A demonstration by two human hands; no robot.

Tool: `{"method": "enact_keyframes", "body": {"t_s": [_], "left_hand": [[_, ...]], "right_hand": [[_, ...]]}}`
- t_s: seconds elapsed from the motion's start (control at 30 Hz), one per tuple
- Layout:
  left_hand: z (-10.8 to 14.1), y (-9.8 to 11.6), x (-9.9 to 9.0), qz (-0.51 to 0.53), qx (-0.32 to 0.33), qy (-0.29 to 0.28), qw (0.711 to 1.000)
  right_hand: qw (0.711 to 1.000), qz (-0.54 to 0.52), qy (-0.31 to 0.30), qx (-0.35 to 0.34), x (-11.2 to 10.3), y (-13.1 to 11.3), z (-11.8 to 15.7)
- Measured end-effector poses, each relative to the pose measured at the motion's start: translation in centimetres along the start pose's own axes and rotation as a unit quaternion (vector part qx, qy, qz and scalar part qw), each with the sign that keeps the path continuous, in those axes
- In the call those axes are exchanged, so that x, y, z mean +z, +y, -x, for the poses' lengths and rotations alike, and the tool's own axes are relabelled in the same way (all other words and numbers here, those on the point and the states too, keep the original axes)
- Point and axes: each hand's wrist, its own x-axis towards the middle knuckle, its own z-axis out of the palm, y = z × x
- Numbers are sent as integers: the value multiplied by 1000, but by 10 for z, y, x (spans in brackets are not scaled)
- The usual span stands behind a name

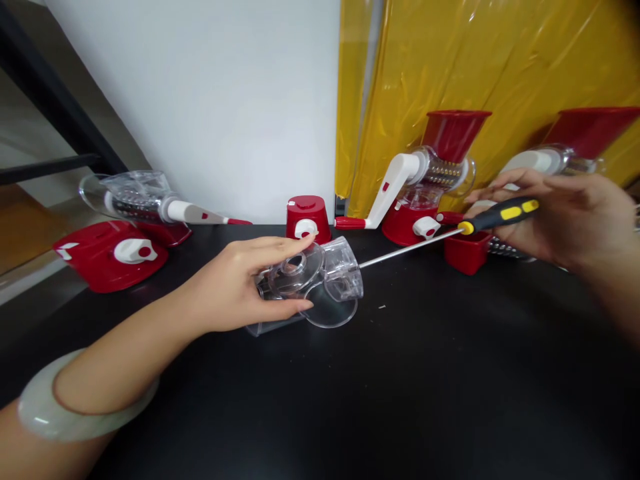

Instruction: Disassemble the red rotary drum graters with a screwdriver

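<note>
My left hand (250,280) is closed around a clear plastic housing (340,270), thumb on the near side and fingers over the far side. The housing lies low over the black table, its round open end facing right. In my right hand (575,217) is a screwdriver (503,215) with a black and yellow handle, held at the handle. Its long metal shaft slants down to the left, and the tip meets or passes behind the housing's right end; whether it touches the plastic I cannot tell.
A red base with a white knob (306,217) stands behind the housing. At left are a red base (113,257) and a drum grater (137,197). Red and white rotary graters (425,183) stand at right before yellow wrapping (480,60). Small scraps lie on the black table (400,393).
</note>
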Motion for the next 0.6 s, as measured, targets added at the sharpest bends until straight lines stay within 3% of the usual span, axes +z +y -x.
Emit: {"method": "enact_keyframes", "body": {"t_s": [0.07, 0.13, 0.23, 0.33, 0.43, 0.5, 0.6], "left_hand": [[0, 0, 0, -1, 2, 2, 1000], [0, 1, 0, -2, 4, 2, 1000], [-1, 1, -1, -4, 4, 0, 1000], [0, 1, -1, -4, 9, 1, 1000], [0, 0, 0, -4, 9, 4, 1000], [0, 0, 0, -7, 11, 4, 1000], [0, -1, -1, -9, 13, -1, 1000]], "right_hand": [[990, 121, 40, 60, 2, 1, -1], [974, 202, 73, 79, 4, 1, -2], [987, 141, 74, 23, 5, -1, -1], [1000, 14, 12, -22, 1, -4, 2], [998, -39, -27, -40, -1, -4, 3], [1000, 4, -2, -5, -1, -3, 2], [984, 154, 42, 81, 3, -2, -1]]}}
